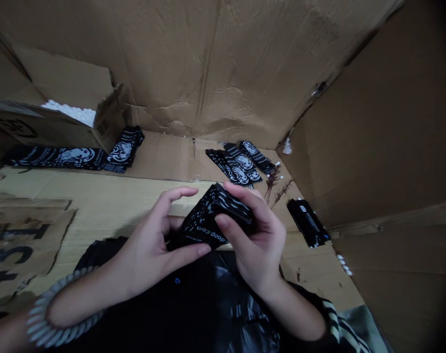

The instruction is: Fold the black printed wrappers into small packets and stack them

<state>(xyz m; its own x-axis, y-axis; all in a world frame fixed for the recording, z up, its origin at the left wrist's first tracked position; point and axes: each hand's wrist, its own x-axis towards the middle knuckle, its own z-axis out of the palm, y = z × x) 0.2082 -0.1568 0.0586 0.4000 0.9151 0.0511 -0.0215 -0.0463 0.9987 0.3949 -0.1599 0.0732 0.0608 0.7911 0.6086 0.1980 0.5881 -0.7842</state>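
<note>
A folded black printed plastic bag (204, 220) is between my two hands in front of my body, its white lettering and speckled pattern facing up. My left hand (149, 250) grips its lower left side, thumb along the near edge and index finger raised off it. My right hand (258, 235) is closed around the other end, thumb and fingers pinching several stacked layers. Beneath both hands, a larger black plastic sheet or bag (208, 299) with a glossy part spreads toward me. A coiled band (57, 314) circles my left wrist.
Cardboard walls (245, 63) enclose the back and right. At left stands an open carton (42, 122) holding white pellets, with folded black packets (68, 157) before it. More black packets (241, 164) and dry sprigs (274, 184) lie at the back. Another packet (308, 223) is at right.
</note>
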